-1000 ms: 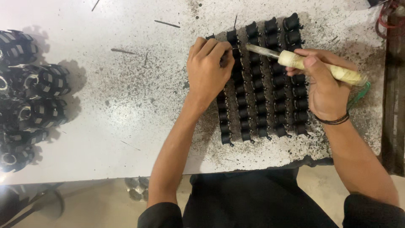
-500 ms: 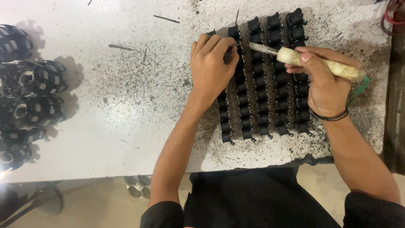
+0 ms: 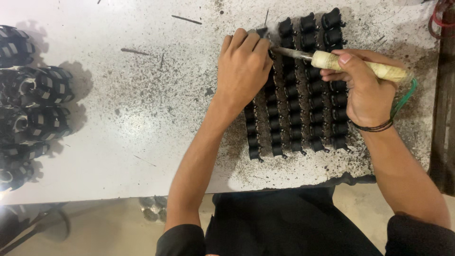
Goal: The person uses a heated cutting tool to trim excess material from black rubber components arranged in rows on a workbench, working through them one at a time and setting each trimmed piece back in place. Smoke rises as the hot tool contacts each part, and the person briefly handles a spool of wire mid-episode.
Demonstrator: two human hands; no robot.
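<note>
Black clips (image 3: pixel 303 90) lie in rows on the desk (image 3: pixel 142 118) under your left hand (image 3: pixel 244 66), fingers pressing the top-left one, while your right hand (image 3: pixel 365 90) grips the soldering iron (image 3: pixel 332 60); keep its tip clear of those fingers.

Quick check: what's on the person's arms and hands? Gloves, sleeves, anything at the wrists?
No gloves: left hand and right hand are bare. Black sleeves end near the elbows, so the forearms are uncovered. A thin dark band circles the right wrist; the left wrist has nothing on it.
</note>
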